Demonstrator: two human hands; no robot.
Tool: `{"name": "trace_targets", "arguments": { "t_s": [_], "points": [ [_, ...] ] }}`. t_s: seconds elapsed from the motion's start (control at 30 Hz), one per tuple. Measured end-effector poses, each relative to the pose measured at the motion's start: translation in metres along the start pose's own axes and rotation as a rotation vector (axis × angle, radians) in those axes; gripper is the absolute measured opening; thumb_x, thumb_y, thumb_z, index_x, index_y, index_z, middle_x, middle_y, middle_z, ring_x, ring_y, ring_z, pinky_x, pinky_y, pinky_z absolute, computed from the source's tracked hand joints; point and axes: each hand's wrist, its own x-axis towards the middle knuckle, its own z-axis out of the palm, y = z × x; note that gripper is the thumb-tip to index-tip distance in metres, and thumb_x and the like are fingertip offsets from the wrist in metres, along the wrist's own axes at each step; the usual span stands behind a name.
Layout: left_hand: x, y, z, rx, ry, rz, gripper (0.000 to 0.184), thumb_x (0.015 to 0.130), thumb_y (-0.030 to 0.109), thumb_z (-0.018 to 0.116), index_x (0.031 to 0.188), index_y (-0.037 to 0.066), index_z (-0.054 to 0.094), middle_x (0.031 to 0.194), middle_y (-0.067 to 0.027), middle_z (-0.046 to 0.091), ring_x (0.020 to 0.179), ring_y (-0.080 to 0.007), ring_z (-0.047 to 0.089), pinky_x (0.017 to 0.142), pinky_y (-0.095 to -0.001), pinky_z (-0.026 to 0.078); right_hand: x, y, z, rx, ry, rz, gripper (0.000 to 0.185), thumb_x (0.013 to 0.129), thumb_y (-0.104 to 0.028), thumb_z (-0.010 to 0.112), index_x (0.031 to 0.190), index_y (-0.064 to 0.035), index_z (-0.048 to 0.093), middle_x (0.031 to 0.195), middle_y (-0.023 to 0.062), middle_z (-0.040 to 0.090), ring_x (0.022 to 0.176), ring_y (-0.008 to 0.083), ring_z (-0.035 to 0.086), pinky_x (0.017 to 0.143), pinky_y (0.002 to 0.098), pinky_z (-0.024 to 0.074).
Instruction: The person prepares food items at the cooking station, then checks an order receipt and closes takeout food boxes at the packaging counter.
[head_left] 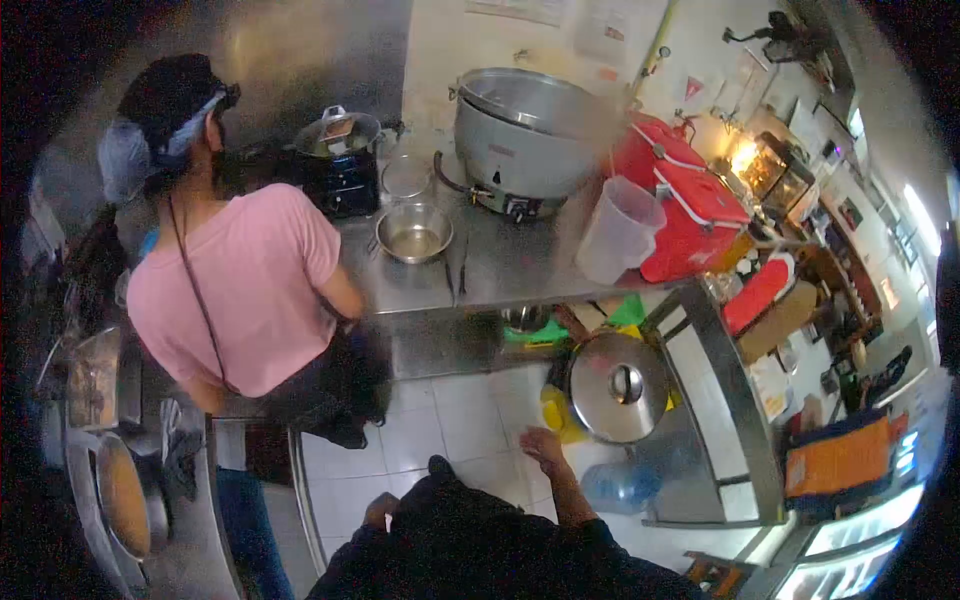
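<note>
My right hand (pixel 543 447) reaches out at waist height over the white tiled floor (pixel 480 410), its fingers extended and nothing visible in it. Closest to it is a large pot with a shiny steel lid (pixel 600 405), apart from the hand. Below that pot a blue-tinted clear water jug (pixel 615 485) lies or stands near my right forearm. My left hand (pixel 381 509) hangs low beside my dark clothing, small and blurred; its fingers cannot be made out clearly, and I see no object in it.
A co-worker in a pink shirt (pixel 245 290) stands at the left. The steel counter (pixel 520 270) ahead bears a big grey cooker (pixel 520 145), a steel bowl (pixel 415 225), a clear plastic container (pixel 615 235) and red coolers (pixel 695 215). A pan (pixel 125 495) is at the left.
</note>
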Motion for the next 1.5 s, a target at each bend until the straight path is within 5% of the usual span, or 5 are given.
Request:
{"name": "trace_targets", "arguments": {
  "t_s": [0.03,0.33,0.53,0.77,1.5],
  "points": [
    [0.041,-0.008,0.010,0.202,0.083,0.589,0.017,0.086,0.012,0.042,0.075,0.001,0.051,0.066,-0.0053,0.050,0.059,-0.0136,0.048,0.054,-0.0256,0.039,0.037,-0.015,-0.006,-0.195,-0.103,-0.265,0.026,0.082,-0.015,0.051,0.104,-0.0020,0.049,0.090,0.0098,0.057,0.085,0.0204,0.058,0.073,0.0334,0.0481],
    [0.198,0.054,-0.021,0.630,-0.127,0.332,0.031,0.067,0.008,0.064,0.098,0.011,0.062,0.097,-0.0062,0.061,0.077,-0.0168,0.060,0.067,-0.0285,0.051,0.193,-0.288,0.232,-0.279,-0.337,-0.316,0.024,0.084,-0.018,0.052,0.103,-0.0030,0.053,0.064,0.0040,0.054,0.059,0.0131,0.052,0.057,0.0261,0.0442],
    [0.181,0.108,0.019,-0.260,0.273,-0.595,0.024,0.080,0.023,0.052,0.098,0.010,0.062,0.093,-0.0028,0.061,0.073,-0.0133,0.058,0.053,-0.0257,0.043,0.300,-0.387,0.383,-0.334,-0.695,-0.343,0.040,0.084,-0.014,0.050,0.123,-0.0067,0.040,0.063,0.0024,0.051,0.056,0.0109,0.048,0.051,0.0237,0.0391],
    [0.148,0.265,0.096,-0.003,0.868,0.293,0.025,0.076,0.021,0.049,0.094,0.006,0.057,0.091,-0.0068,0.057,0.085,-0.0181,0.052,0.072,-0.0323,0.042,0.385,-0.419,0.467,-0.199,-0.860,-0.183,0.042,0.083,-0.010,0.050,0.123,-0.0065,0.039,0.065,0.0027,0.049,0.057,0.0130,0.046,0.052,0.0243,0.0381],
    [0.285,0.265,0.017,0.217,-0.083,0.158,0.026,0.085,0.014,0.036,0.106,0.002,0.045,0.094,-0.0089,0.052,0.084,-0.0192,0.050,0.071,-0.0302,0.042,0.296,-0.311,0.187,-0.224,-0.307,-0.269,0.013,0.080,-0.013,0.056,0.090,-0.0050,0.059,0.070,0.0014,0.054,0.057,0.0081,0.047,0.048,0.0232,0.0385]
  ]
}}
